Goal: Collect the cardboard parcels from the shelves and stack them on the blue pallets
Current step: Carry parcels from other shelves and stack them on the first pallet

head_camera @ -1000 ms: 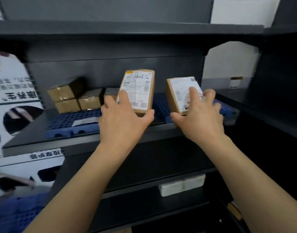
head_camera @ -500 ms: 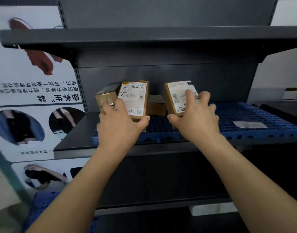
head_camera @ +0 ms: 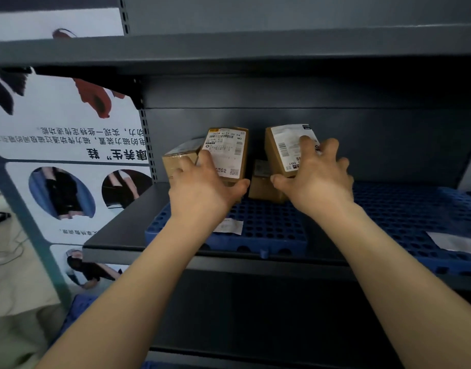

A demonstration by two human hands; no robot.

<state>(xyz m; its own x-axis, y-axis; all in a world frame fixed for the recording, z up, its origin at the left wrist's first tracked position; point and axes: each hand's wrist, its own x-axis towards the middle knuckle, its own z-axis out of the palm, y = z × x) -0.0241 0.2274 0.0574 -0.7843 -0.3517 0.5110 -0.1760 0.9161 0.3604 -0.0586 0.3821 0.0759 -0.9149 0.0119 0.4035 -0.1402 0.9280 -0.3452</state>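
My left hand (head_camera: 202, 187) grips a small cardboard parcel (head_camera: 230, 153) with a white barcode label, held upright above the left blue pallet (head_camera: 269, 230). My right hand (head_camera: 317, 174) grips a second labelled parcel (head_camera: 285, 147), tilted, a little to the right. Behind them, two more brown parcels rest at the back of the pallet: one (head_camera: 179, 161) at the left, partly hidden by my left hand, and one (head_camera: 263, 182) between my hands. A second blue pallet (head_camera: 404, 209) lies on the same shelf to the right.
The dark metal shelf (head_camera: 117, 235) has another shelf board (head_camera: 229, 51) close overhead and a back panel behind. A loose white label (head_camera: 230, 226) lies on the left pallet, another paper (head_camera: 458, 242) on the right one. A printed poster (head_camera: 69, 155) stands at the left.
The view has swung right and moved closer to the shelf. Both hands, still holding their parcels, now sit over the left pallet near the parcels at its back.
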